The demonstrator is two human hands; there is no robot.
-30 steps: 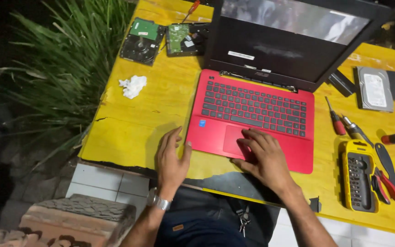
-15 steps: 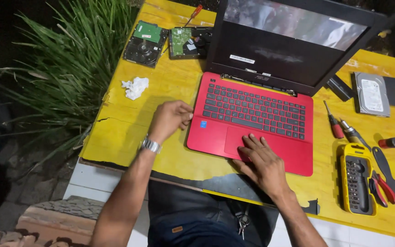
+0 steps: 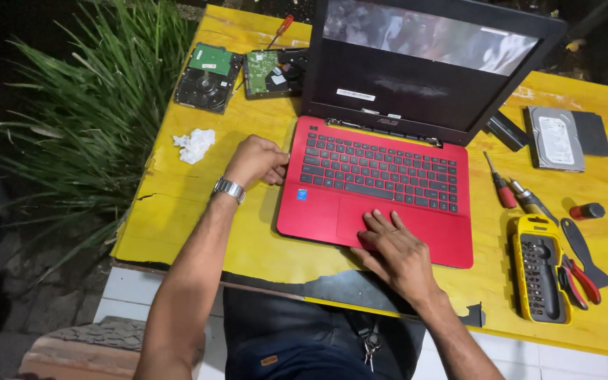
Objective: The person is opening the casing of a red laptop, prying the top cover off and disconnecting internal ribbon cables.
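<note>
Working: a person sits at the near edge of a yellow painted wooden table (image 3: 198, 218), both hands on an open red laptop with a black keyboard and dark screen (image 3: 381, 190).
Right hand (image 3: 395, 250): flat on the touchpad near the laptop's front edge, fingers (image 3: 378, 222) loosely spread and pointing away, pinching nothing.
Left hand (image 3: 255, 160): curled at the laptop's left edge, fingertips touching the side beside the keyboard; whether they grip anything I cannot tell.
Step, as I judge it: steadying and checking the machine, the next move likely calling for a firm hold on the base.
Right side: yellow screwdriver bit case (image 3: 540, 271), red-handled pliers (image 3: 580, 278), screwdrivers (image 3: 504, 190).
Far right: silver hard drive (image 3: 556, 139).
Far left corner: two bare hard drives with green circuit boards (image 3: 237, 74); crumpled white tissue (image 3: 195, 144) nearer.
</note>
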